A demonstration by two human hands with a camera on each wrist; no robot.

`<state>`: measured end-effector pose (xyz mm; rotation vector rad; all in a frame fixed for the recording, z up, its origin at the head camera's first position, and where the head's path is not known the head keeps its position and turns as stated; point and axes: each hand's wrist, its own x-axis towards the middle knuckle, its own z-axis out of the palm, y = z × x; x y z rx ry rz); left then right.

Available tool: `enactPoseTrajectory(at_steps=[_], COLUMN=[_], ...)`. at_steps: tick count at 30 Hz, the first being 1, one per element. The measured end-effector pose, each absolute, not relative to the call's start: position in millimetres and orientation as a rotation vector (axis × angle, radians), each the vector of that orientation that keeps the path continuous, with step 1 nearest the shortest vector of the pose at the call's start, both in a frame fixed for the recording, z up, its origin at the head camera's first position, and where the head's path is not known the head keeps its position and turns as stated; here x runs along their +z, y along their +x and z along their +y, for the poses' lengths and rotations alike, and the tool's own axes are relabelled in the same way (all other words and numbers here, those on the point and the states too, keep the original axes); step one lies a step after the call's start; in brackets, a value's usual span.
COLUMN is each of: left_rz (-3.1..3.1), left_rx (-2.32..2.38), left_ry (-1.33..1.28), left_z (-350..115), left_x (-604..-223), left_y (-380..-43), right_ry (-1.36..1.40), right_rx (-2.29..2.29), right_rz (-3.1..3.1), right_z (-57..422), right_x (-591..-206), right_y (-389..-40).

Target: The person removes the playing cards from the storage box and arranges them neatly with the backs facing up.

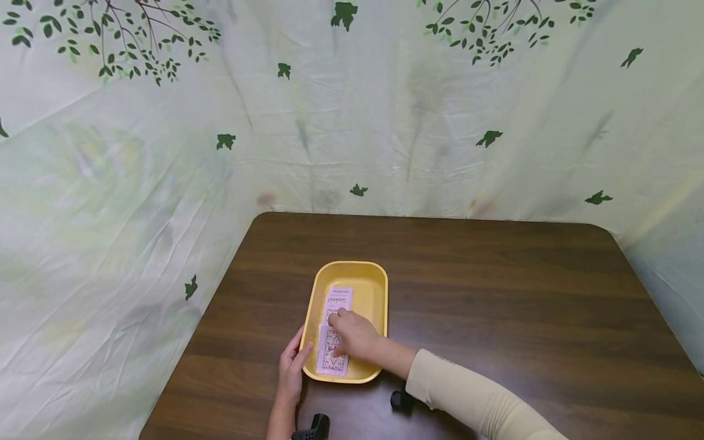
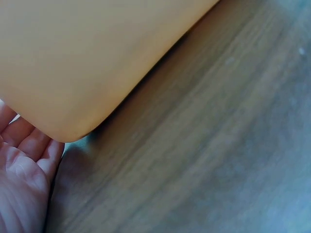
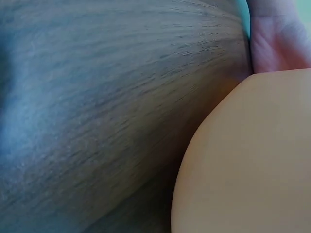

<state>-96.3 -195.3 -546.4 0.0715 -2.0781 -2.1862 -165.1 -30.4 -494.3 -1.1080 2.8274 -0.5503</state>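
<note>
In the head view I see a yellow tray (image 1: 371,290) on the dark wooden worktop (image 1: 511,299). Two groups of pink patterned cards (image 1: 332,362) lie inside it toward its left side, one nearer the person than the other. The left hand (image 1: 293,362) grips the tray's left edge by its near corner, thumb at the rim. The right hand (image 1: 357,336) is over the tray, thumb and fingers at the cards; I can't tell whether it pinches any. Its pale sleeve (image 1: 467,391) comes in from the tray's near right. Behind the tray and worktop hangs a leaf-printed cloth (image 1: 385,122).

In the left wrist view, the left hand's fingers reach the tray's edge, palm showing.

In the right wrist view, the tray fills the lower right, with part of a blurred hand just above it.
</note>
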Motion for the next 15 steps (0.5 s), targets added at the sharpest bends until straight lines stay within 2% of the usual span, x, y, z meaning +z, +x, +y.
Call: enactPoseTrajectory(at_steps=[15], left_rz=[-2.081], left_rx=[-2.163], left_ry=[0.069], left_z=[-194.6], left_x=[-547.4], left_y=[-95.9], right_ry=[-1.166], right_rx=[-0.424], right_rz=[2.911], right_z=[-30.6], right_x=[-500.8], right_y=[-164.4])
